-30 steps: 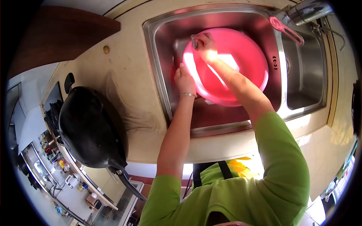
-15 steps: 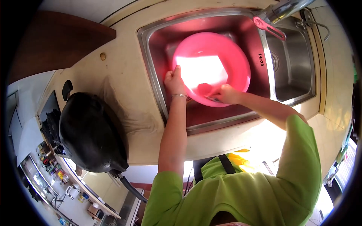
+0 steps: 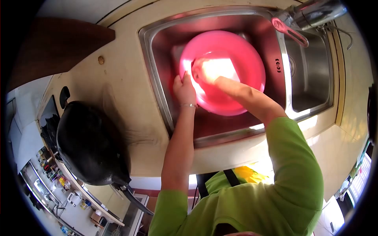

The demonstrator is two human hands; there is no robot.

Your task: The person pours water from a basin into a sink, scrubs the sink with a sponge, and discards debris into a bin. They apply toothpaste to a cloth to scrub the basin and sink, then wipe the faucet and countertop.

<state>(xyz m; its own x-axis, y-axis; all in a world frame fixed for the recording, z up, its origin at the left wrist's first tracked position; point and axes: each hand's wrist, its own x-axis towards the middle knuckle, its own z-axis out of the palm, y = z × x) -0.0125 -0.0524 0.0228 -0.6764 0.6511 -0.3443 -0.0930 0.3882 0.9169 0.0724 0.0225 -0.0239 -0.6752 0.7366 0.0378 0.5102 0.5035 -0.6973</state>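
Observation:
A pink plastic basin [image 3: 252, 59] sits in the larger bowl of a steel sink [image 3: 271, 100], its inside lit by a very bright patch of sunlight. My left hand [image 3: 185, 89] is closed on the basin's left rim, thumb on top. A thin bracelet circles that wrist. My right hand [image 3: 206, 70] reaches down into the basin, by the inner left wall. Its fingers look curled, with a small dark patch beside them. Glare washes out the fingers, so whatever they hold is not clear.
A faucet with a pink handle [image 3: 289, 31] juts over the sink divider, by the smaller bowl [image 3: 311, 78]. A black wok [image 3: 92, 143] lies on the left, its handle pointing toward me. A dark brown board [image 3: 59, 49] is at upper left.
My right hand has moved from the basin's near rim to its inner left side. The left hand stays on the rim. The whole view has shifted slightly.

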